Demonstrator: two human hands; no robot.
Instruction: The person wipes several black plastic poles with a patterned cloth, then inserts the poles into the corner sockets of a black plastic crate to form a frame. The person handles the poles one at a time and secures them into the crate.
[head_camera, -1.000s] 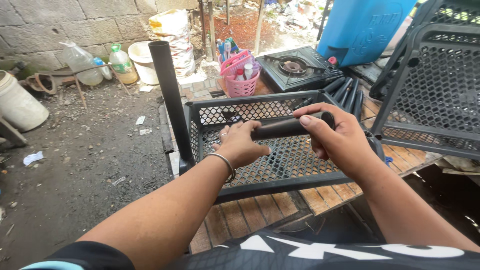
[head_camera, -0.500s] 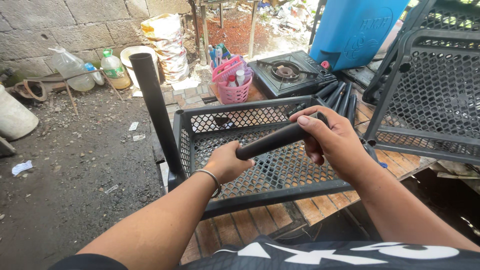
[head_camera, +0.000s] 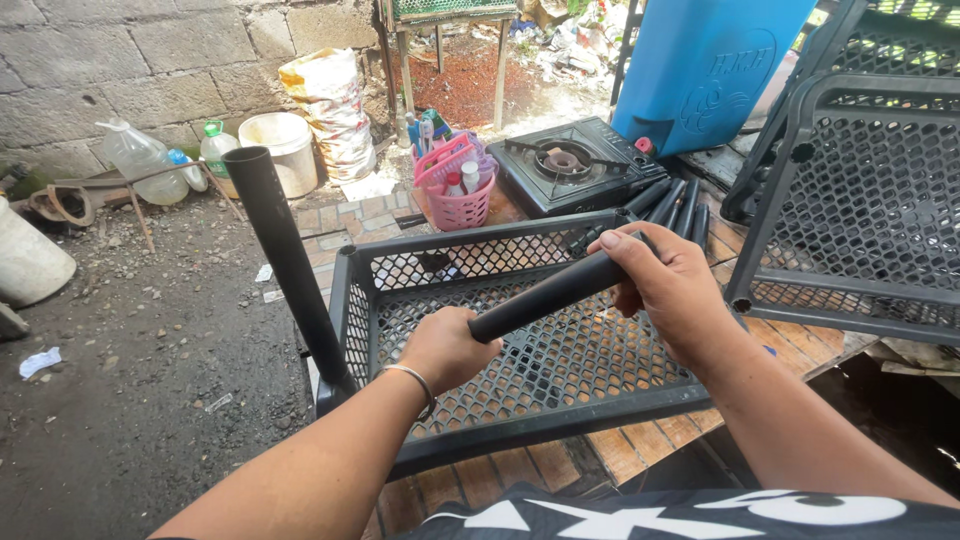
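— While you look down at it, what have you got hold of?

— Both of my hands are closed on one black tube (head_camera: 545, 297). My left hand (head_camera: 445, 348) wraps its near, lower end, with a thin metal bangle (head_camera: 415, 381) on that wrist. My right hand (head_camera: 672, 290) clamps the far, higher end, fingers curled over the top — so the tube slants up from left to right between the two grips.

— And what lies under it?

— Right below the tube sits a black mesh shelf tray (head_camera: 520, 400), lying flat on a wooden slat table (head_camera: 540, 465). I hold the tube just above the tray's mesh floor; I cannot tell whether it touches the rim.

— Anything fitted to that tray?

— At the corner left of my left hand another black tube, an upright post (head_camera: 285, 255), stands in the tray's corner socket, leaning slightly away from me.

— What is beyond your right hand?

— Just past it lie several loose black tubes (head_camera: 672, 205) side by side, and behind them a black single-burner stove (head_camera: 565, 170) and a blue tank (head_camera: 705, 70). Further right, a second mesh tray (head_camera: 860, 215) stands tilted on edge. Beyond the grip, toward the wall, sits a pink basket (head_camera: 458, 195) of small bottles.
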